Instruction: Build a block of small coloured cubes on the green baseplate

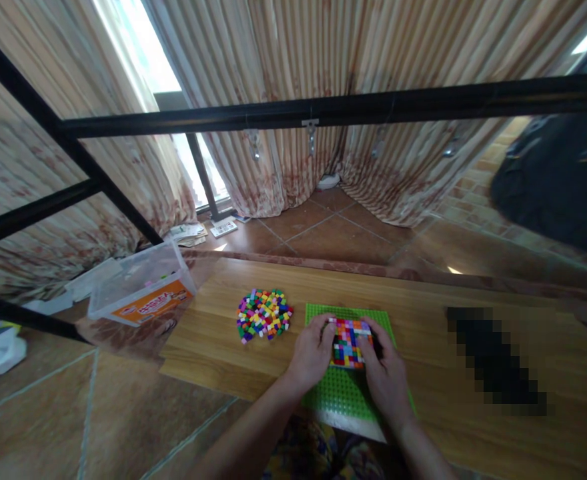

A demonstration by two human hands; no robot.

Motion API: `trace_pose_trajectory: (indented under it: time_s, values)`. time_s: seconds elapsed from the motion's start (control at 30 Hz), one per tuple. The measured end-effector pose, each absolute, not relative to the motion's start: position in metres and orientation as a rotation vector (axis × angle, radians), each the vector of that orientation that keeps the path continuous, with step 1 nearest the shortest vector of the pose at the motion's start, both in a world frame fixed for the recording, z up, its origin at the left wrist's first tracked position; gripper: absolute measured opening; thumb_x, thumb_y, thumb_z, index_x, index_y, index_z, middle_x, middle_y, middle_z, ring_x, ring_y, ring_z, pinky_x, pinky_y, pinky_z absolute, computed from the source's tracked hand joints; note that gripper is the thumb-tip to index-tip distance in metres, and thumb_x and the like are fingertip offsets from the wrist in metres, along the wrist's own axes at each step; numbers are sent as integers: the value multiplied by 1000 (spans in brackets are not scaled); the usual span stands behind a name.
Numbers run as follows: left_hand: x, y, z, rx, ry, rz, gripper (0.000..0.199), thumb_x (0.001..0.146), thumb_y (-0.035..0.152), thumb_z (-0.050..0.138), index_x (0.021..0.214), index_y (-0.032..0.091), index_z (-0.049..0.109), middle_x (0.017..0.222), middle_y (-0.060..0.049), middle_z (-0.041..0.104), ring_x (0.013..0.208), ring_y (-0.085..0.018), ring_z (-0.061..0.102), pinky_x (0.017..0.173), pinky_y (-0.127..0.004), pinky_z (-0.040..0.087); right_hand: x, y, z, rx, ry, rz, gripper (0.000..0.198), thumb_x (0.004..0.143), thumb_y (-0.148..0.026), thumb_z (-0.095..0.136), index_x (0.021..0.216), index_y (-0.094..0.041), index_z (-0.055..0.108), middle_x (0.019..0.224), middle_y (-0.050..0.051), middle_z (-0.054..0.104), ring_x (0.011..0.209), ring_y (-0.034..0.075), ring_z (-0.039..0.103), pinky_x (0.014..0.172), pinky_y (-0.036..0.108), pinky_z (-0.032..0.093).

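Observation:
My left hand [315, 352] and my right hand [384, 363] grip opposite sides of a small block panel [347, 343] made of many coloured toy bricks. The right thumb rests on the panel's top face near its right edge. Under the hands lies a green studded baseplate [341, 393], partly covered by the panel and my fingers. Whether the panel touches the baseplate I cannot tell. To the left of my left hand is a loose pile of small multicoloured bricks [264, 315] on the wooden table.
The wooden table [213, 353] runs left to right. A clear plastic box with an orange label [151, 303] stands on the floor at the left. A pixelated dark patch [496, 360] covers something on the right. Black metal bars [283, 117] cross above, before curtains [293, 53].

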State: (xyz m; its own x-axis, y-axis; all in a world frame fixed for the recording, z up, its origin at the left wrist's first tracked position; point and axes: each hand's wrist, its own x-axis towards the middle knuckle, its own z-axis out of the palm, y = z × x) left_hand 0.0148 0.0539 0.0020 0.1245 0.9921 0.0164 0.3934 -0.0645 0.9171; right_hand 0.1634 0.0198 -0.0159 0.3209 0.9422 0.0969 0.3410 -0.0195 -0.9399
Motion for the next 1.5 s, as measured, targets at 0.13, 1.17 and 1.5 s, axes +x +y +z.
trace_pose_trajectory:
  time_s: [0.13, 1.17, 1.5]
  values:
    - [18, 55, 2, 1582, 1401, 934, 30, 96, 32, 40, 111, 19, 63, 111, -8, 69, 106, -21, 63, 97, -35, 48, 163, 20, -15, -1579, -1216, 721, 51, 88, -49, 53, 129, -20, 59, 131, 12, 62, 118, 27, 58, 100, 44, 44]
    - [-7, 38, 14, 1558, 1493, 1085, 26, 94, 27, 45, 107, 19, 65, 106, -9, 70, 99, -20, 64, 90, -35, 50, 166, 18, -17, -1574, -1241, 691, 54, 87, -52, 52, 129, -19, 59, 124, 13, 66, 106, 28, 64, 92, 44, 49]
    - [-89, 17, 3, 1829, 1886, 897, 21, 85, 9, 50, 94, 20, 65, 97, -6, 65, 84, -17, 63, 74, -28, 50, 163, 18, -14, -1621, -1189, 685, 53, 85, -52, 54, 126, -21, 62, 123, 10, 67, 104, 26, 65, 89, 38, 52]
